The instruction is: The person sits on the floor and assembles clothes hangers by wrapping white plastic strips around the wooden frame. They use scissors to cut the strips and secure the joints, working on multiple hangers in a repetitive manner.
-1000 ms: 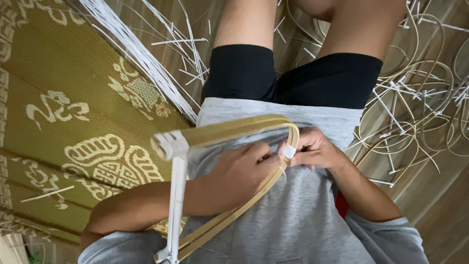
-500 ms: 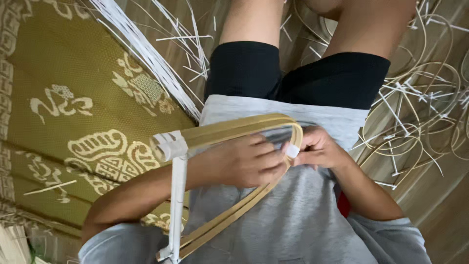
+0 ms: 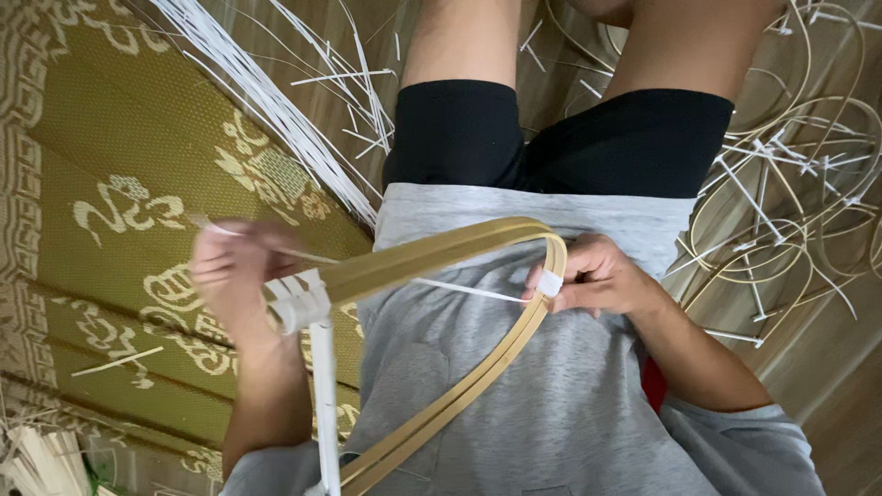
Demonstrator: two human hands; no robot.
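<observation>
A bent tan bamboo frame [image 3: 432, 257] lies across my lap, its curved end at the right. My right hand [image 3: 602, 276] pinches that bend where a white wrap [image 3: 549, 283] binds it. A thin white strip [image 3: 459, 289] runs leftward from the wrap. My left hand [image 3: 234, 276], blurred, is out at the left beside the frame's white-bound corner [image 3: 299, 303], fingers closed on the strip's far end. A white-wrapped bar [image 3: 323, 404] drops from that corner toward the bottom edge.
A green and gold woven mat [image 3: 110, 138] covers the floor at the left. A bundle of long white strips [image 3: 266, 101] lies diagonally across it. Loops and offcuts of cane [image 3: 790, 211] are scattered at the right. Pale sticks [image 3: 37, 459] sit at the bottom left.
My left hand has left the bend beside my right hand and swung out to the left, drawing the white strip taut. My right hand stays on the bend.
</observation>
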